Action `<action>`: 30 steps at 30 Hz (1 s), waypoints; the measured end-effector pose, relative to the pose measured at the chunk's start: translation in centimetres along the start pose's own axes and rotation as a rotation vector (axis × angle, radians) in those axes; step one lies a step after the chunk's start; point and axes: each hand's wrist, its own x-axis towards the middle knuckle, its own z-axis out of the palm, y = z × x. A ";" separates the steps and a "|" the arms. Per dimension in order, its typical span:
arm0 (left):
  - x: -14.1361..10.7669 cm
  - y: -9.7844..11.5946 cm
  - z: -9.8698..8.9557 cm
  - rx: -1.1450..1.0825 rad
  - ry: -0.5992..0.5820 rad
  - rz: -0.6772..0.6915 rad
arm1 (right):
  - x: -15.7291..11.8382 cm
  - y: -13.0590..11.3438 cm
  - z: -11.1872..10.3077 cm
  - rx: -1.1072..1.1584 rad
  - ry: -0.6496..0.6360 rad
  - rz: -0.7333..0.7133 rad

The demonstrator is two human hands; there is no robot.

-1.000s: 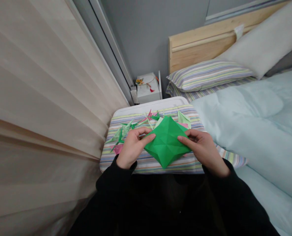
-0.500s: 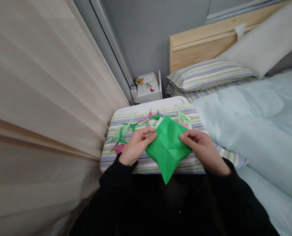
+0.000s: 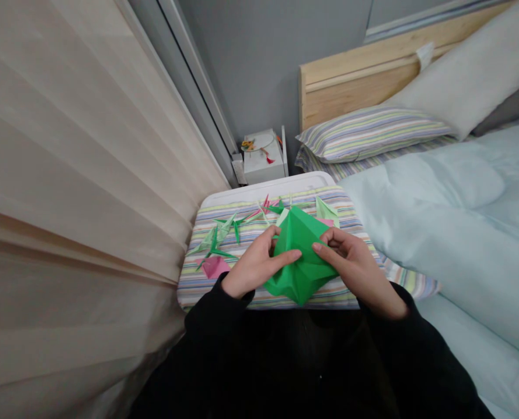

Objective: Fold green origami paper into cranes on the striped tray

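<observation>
A sheet of bright green origami paper (image 3: 300,233) with crease lines is partly folded into a raised, pinched shape. My left hand (image 3: 257,262) and my right hand (image 3: 346,256) grip it from either side, thumbs on its top face. It is held just above a striped cloth on a white tray (image 3: 263,192). Beyond my left hand lie pale green and dark green folded paper pieces (image 3: 213,241) and a pink paper piece (image 3: 213,266). A pale green folded piece (image 3: 327,210) sits past my right hand.
The tray rests on a bed with a pale blue duvet (image 3: 438,215) on the right. A striped pillow (image 3: 368,134) and a wooden headboard (image 3: 355,81) stand behind it. A white box (image 3: 263,163) stands in the far corner, and a beige curtain (image 3: 76,174) runs along the left.
The green sheet has gone from nearly flat to a pinched, raised form, its lower point drawn upward. My hands have moved closer together over it.
</observation>
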 end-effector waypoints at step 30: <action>-2.1 1.9 1.2 -0.242 -0.039 0.187 | -4.1 -4.1 2.3 -0.938 0.125 -0.713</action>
